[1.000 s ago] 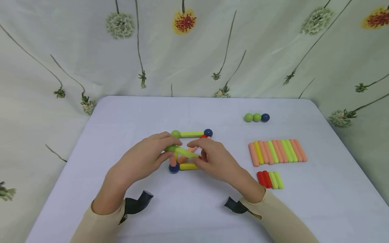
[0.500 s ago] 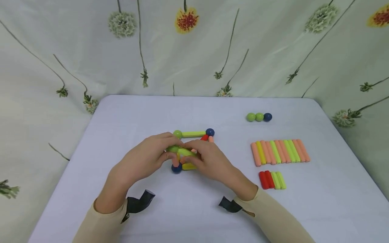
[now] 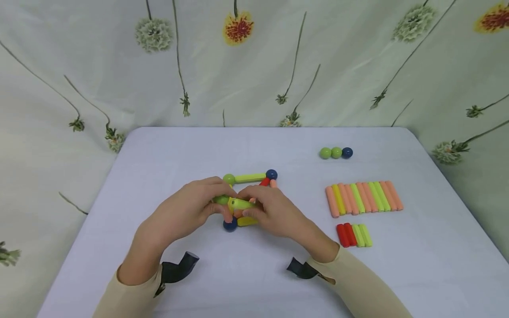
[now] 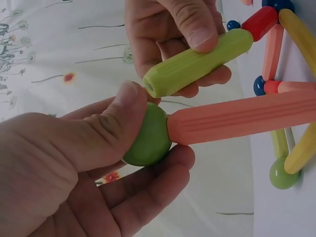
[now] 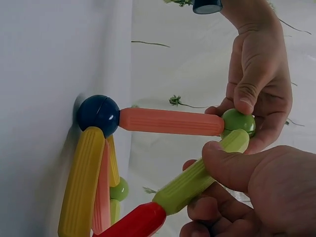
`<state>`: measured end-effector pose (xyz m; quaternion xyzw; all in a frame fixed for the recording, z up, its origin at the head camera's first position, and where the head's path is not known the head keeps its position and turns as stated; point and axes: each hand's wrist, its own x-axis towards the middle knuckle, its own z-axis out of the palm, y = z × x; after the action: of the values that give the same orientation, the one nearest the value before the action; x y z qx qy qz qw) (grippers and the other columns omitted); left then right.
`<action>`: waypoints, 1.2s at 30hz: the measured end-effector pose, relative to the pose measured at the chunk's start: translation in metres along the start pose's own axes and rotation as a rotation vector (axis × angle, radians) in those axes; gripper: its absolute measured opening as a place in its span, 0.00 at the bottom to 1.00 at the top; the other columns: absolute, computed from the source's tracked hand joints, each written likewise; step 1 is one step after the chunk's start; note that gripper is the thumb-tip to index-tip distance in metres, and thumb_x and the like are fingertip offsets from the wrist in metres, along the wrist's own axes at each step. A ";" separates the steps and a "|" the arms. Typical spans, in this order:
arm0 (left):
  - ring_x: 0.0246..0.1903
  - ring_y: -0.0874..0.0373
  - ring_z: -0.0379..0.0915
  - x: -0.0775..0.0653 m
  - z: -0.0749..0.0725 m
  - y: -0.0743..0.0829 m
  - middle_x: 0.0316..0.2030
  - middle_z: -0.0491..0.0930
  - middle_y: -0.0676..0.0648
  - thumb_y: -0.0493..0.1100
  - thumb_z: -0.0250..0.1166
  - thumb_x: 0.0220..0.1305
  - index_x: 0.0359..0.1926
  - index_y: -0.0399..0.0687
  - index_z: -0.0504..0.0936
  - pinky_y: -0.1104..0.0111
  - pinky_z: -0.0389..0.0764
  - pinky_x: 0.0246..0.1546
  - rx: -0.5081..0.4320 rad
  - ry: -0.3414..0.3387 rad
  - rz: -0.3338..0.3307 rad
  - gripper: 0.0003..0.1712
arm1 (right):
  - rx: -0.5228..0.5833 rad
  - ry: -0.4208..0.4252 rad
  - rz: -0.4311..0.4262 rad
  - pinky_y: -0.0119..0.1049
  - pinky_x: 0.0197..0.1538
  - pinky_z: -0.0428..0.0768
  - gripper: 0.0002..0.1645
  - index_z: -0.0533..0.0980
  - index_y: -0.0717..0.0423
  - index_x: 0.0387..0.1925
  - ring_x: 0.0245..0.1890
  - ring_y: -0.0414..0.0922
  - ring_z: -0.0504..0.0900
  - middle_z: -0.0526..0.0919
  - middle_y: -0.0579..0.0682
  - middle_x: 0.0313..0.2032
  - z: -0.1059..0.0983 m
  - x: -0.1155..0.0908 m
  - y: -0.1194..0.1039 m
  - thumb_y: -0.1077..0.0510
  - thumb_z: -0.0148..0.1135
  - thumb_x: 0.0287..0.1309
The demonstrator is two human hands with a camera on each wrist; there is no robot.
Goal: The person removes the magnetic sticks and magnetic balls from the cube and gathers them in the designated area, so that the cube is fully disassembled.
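Note:
My left hand (image 3: 195,203) pinches a green ball (image 4: 148,138) between thumb and fingers. A salmon rod (image 5: 170,122) joins that ball to a dark blue ball (image 5: 98,114) on the table, standing up from it. With thumb and fingers my right hand (image 3: 276,212) holds a lime magnetic rod (image 4: 200,61). Its near end is beside the green ball, with a small gap in the left wrist view. The other end meets a red rod (image 5: 136,221), which slopes down to a blue ball (image 4: 279,3). Below lies a frame of yellow rods (image 5: 81,182) and other rods and balls, partly hidden by my hands.
On the right of the white table (image 3: 167,154), a row of salmon, yellow and lime rods (image 3: 363,197) lies side by side. Nearer me are short red and lime rods (image 3: 354,235). Two green balls and a blue ball (image 3: 347,153) sit at the back right.
My right hand has shifted left along the lime rod, whose end has turned to show beside the green ball. The left hand still pinches the ball, nearly unmoved.

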<state>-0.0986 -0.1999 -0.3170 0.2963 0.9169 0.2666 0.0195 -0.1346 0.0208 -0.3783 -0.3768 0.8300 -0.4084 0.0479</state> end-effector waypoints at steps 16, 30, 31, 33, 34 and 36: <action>0.39 0.67 0.74 0.003 0.007 0.002 0.37 0.76 0.63 0.44 0.71 0.57 0.48 0.51 0.82 0.68 0.77 0.44 0.056 0.021 -0.012 0.17 | 0.483 -0.058 0.247 0.37 0.42 0.77 0.17 0.74 0.52 0.58 0.41 0.49 0.79 0.84 0.53 0.45 -0.015 -0.009 0.018 0.60 0.55 0.70; 0.41 0.62 0.74 0.004 0.006 0.007 0.35 0.77 0.61 0.43 0.71 0.57 0.54 0.47 0.80 0.63 0.77 0.46 0.083 -0.019 -0.071 0.22 | 0.497 0.211 0.467 0.41 0.43 0.78 0.20 0.71 0.48 0.59 0.36 0.53 0.79 0.84 0.55 0.44 -0.062 -0.023 0.033 0.57 0.59 0.68; 0.41 0.61 0.74 0.003 0.005 0.008 0.33 0.77 0.62 0.42 0.71 0.57 0.54 0.46 0.79 0.62 0.77 0.46 0.072 -0.024 -0.089 0.23 | 0.475 0.232 0.480 0.40 0.43 0.78 0.20 0.71 0.48 0.59 0.37 0.53 0.78 0.84 0.54 0.44 -0.068 -0.027 0.037 0.56 0.59 0.67; 0.40 0.60 0.73 0.003 0.004 0.009 0.29 0.76 0.63 0.41 0.71 0.58 0.54 0.45 0.78 0.61 0.77 0.46 0.051 -0.032 -0.114 0.23 | 0.434 0.273 0.508 0.40 0.44 0.78 0.20 0.72 0.49 0.59 0.39 0.53 0.78 0.82 0.53 0.46 -0.080 -0.035 0.046 0.54 0.60 0.67; 0.40 0.60 0.73 0.002 0.004 0.009 0.28 0.77 0.64 0.40 0.71 0.58 0.53 0.45 0.77 0.61 0.77 0.46 0.045 -0.034 -0.124 0.22 | 0.411 0.291 0.521 0.39 0.44 0.78 0.21 0.72 0.50 0.59 0.41 0.52 0.78 0.81 0.53 0.48 -0.087 -0.039 0.050 0.53 0.60 0.67; 0.39 0.60 0.73 0.002 0.004 0.010 0.26 0.77 0.65 0.39 0.71 0.58 0.52 0.45 0.77 0.61 0.77 0.45 0.031 -0.042 -0.131 0.21 | 0.348 0.319 0.551 0.37 0.43 0.78 0.22 0.72 0.51 0.60 0.41 0.51 0.77 0.77 0.53 0.50 -0.101 -0.051 0.061 0.51 0.59 0.67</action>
<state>-0.0941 -0.1901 -0.3150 0.2413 0.9378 0.2442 0.0514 -0.1732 0.1428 -0.3665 -0.0567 0.8156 -0.5689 0.0893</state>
